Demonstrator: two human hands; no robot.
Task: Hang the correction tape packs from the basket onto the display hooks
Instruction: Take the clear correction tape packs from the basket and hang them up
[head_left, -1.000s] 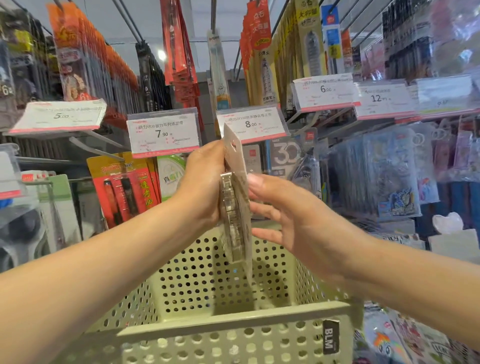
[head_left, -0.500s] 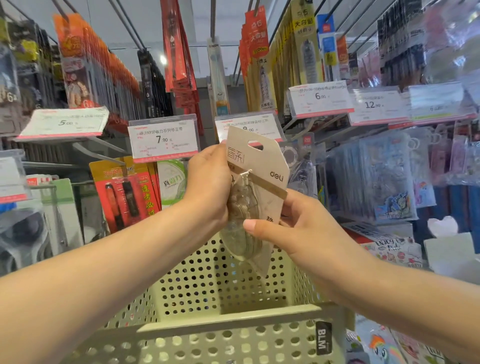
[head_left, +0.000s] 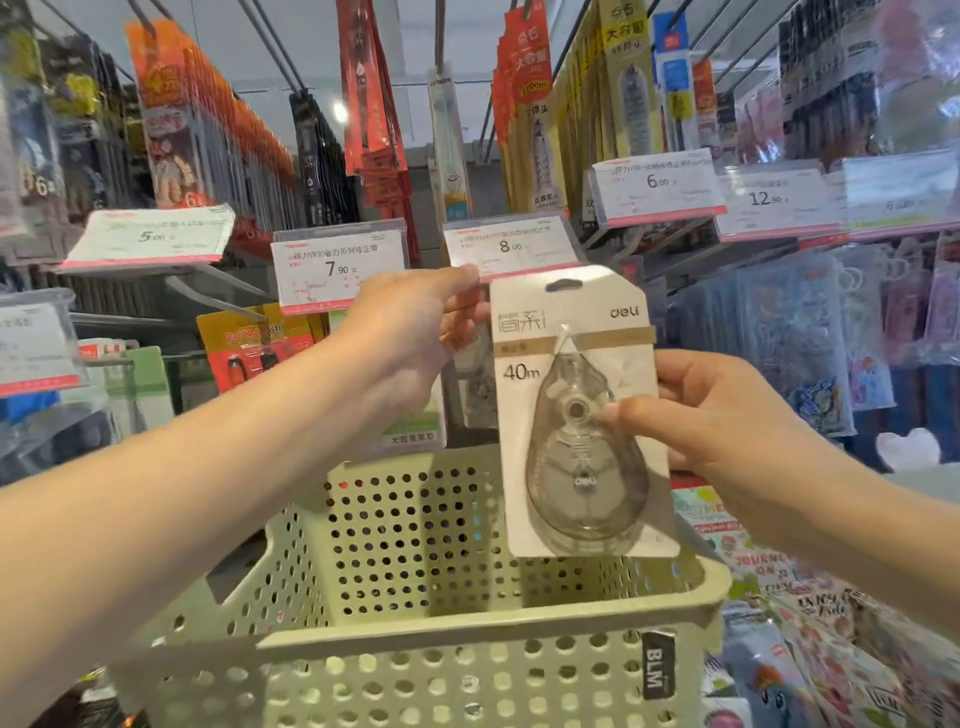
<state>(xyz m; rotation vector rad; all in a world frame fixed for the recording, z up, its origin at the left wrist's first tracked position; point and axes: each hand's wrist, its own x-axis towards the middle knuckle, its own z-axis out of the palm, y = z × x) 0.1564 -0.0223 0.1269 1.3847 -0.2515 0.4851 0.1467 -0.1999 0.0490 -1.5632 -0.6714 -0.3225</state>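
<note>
While I stand before a stationery display, my right hand (head_left: 722, 441) grips a correction tape pack (head_left: 579, 410) by its right edge, thumb pressed on the clear blister and the other fingers curled behind the card. The pack faces me upright, its white card printed "deli" and "40m", its hang slot at the top free of any hook. It is raised above the pale green perforated basket (head_left: 415, 639), which sits below and in front of me, a black "BLM" label on its near right corner. My left hand (head_left: 410, 338) reaches forward just to the left of the pack, its fingers curled at the bottom edge of the 8.00 price tag (head_left: 511, 247); whether they grip the tag or only touch it, I cannot tell. Beside that tag hangs the 7.90 price tag (head_left: 340, 267), with a 5.00 price tag (head_left: 150, 239) further left and a 6.00 price tag (head_left: 657, 184) up to the right. Rows of red and yellow packs (head_left: 530, 78) hang on the upper hooks, and clear-wrapped sticker packs (head_left: 810, 332) fill the shelf to the right.
</note>
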